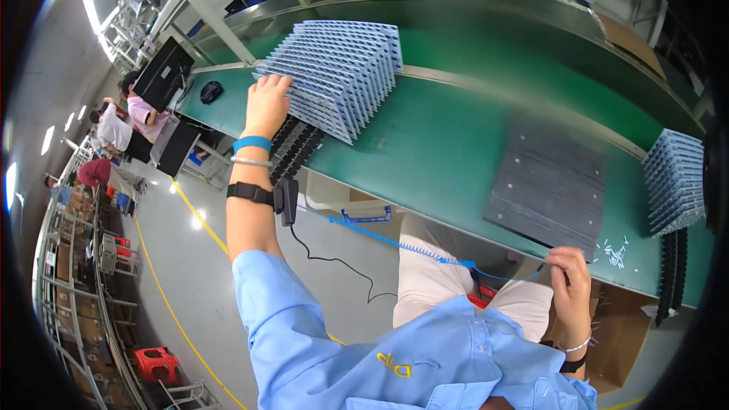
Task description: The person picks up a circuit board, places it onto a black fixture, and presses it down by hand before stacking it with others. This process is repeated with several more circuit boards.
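From where I stand, the left hand [267, 105] reaches the racked blue boards [334, 68], upper centre, the right hand [573, 281] curls lower right, neither grip I can tell, and the boardless dark plate [547, 186] suggests work remains.

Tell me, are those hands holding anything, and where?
The left hand is at the left end of the light-blue panels; whether it grips one can't be told. Nothing shows in the right hand.

1. Fingertips of the left hand [268, 99] are hidden at the large blue stack [334, 76].
2. Whether the right hand [571, 277] holds anything is unclear.
3. White bits [616, 256] are too small to identify.
4. The green back panel [463, 49] is partly blurred.
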`<control>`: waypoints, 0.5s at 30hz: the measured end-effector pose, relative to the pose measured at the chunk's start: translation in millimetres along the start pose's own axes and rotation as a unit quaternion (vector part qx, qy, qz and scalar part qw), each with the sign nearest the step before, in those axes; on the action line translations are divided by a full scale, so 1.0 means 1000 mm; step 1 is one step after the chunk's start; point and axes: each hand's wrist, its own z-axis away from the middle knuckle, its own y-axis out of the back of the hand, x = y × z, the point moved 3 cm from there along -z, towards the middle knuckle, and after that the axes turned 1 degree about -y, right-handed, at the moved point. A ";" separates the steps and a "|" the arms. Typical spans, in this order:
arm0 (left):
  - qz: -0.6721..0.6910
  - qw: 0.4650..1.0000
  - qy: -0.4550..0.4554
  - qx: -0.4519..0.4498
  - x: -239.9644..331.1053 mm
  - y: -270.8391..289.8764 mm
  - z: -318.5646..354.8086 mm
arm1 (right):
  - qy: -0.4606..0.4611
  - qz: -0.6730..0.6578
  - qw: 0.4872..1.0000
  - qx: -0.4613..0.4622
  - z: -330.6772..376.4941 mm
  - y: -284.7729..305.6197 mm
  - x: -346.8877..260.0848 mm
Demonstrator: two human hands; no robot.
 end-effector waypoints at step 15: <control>-0.189 0.961 -0.190 -0.064 -0.016 0.101 0.011 | 0.014 -0.054 0.998 -0.035 0.002 -0.007 0.010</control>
